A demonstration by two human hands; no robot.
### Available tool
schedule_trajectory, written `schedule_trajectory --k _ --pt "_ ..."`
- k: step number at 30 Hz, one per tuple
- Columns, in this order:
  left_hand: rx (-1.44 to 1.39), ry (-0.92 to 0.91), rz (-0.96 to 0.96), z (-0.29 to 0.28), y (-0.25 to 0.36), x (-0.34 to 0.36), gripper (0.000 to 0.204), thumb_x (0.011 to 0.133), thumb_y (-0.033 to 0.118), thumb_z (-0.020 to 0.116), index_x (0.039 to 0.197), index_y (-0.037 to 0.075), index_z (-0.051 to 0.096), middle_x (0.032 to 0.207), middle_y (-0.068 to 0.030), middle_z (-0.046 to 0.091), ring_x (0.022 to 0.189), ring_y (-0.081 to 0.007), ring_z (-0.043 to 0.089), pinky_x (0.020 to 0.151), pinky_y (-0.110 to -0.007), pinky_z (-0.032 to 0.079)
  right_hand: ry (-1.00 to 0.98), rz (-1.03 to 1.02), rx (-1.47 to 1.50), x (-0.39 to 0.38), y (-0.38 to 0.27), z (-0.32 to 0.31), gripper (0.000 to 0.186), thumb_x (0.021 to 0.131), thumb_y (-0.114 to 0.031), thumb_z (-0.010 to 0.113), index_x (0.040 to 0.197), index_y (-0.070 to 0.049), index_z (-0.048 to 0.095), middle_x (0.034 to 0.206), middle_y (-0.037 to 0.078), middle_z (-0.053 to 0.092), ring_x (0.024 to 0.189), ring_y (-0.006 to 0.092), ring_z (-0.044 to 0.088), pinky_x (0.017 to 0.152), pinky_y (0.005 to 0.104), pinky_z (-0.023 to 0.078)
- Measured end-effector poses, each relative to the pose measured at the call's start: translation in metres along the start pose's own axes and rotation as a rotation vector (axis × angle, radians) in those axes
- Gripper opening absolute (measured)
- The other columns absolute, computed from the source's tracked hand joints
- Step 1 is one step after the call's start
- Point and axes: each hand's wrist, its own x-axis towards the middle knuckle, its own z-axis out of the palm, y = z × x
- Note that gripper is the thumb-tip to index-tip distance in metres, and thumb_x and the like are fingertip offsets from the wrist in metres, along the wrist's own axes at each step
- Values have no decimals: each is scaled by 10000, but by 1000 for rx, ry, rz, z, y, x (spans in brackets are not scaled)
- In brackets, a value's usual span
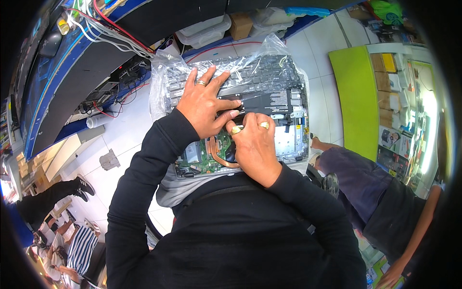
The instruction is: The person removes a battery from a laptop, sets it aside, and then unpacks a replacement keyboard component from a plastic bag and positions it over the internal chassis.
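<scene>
An opened laptop base (289, 142) rests across my lap, its insides bare. Across its far part lies a black keyboard (269, 72), partly under crinkled clear plastic wrap (273, 46). My left hand (206, 103) is spread, three fingers lying on the keyboard; its index finger and thumb reach toward the near edge of the flat black battery (267, 102). My right hand (255, 147) is closed in a pinch close to the left thumb, above the green circuit board (203, 153) with its copper heat pipe (215, 154). Whatever its fingertips hold is hidden.
A blue-edged bench (82, 58) with loose cables (96, 36) stands at the left. Plastic containers (207, 32) sit on a shelf ahead. To the right are a lime-green panel (349, 101) and a person in dark clothes (380, 197). Others sit at lower left.
</scene>
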Motion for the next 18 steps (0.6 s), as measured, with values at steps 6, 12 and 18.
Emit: schedule_trajectory --k 6,12,18 --pt "-13 2 2 1 0 0 259 876 328 732 1112 248 804 1482 -213 514 1423 -467 395 1160 -682 220 16 -5 -21 -1 0 5 412 780 -433 728 1042 -119 673 905 131 508 941 321 518 891 484 376" --pt "6 6 9 -1 0 2 251 890 338 723 1110 249 804 1473 -217 520 1420 -470 399 1162 -678 219 -20 -13 61 -5 7 -3 254 869 -180 635 1108 -100 672 950 146 540 999 334 539 917 513 384" --pt "-11 10 -12 -1 1 0 246 908 349 710 1113 250 803 1467 -219 524 1420 -472 398 1166 -675 214 100 175 344 -4 43 -29 229 922 -46 589 1144 -23 641 1047 171 588 1035 367 543 923 481 419"
